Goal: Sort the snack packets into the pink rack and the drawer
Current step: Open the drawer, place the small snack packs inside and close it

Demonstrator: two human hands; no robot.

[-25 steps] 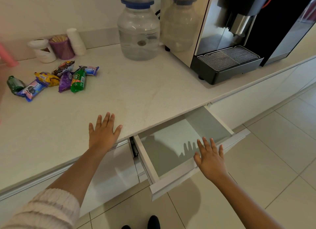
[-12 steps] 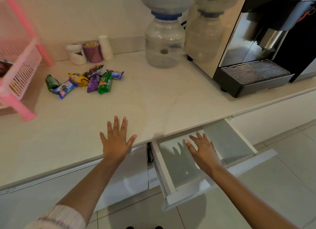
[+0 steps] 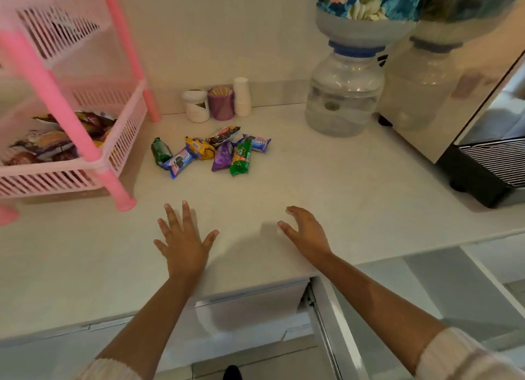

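Several snack packets [image 3: 213, 151] lie in a loose heap on the white counter, among them a green packet [image 3: 241, 157], a purple one [image 3: 222, 159] and a pink Oreo pack [image 3: 180, 161]. The pink rack [image 3: 85, 141] stands at the left, its lower shelf holding several packets. The drawer [image 3: 420, 303] is pulled open at the lower right, and its visible part holds nothing. My left hand [image 3: 181, 240] lies flat on the counter, fingers spread. My right hand [image 3: 305, 232] hovers over the counter, fingers apart, holding nothing. Both hands are well short of the heap.
Three small cups [image 3: 217, 103] stand against the back wall. A water dispenser bottle [image 3: 345, 95] with a floral cover sits at the back right. A coffee machine with a black drip tray [image 3: 488, 166] occupies the right edge of the counter [image 3: 341, 198].
The view has swung left and forward, bringing the pink rack into sight. My right hand has left the open drawer and come up over the counter. My left hand stays flat on the counter.
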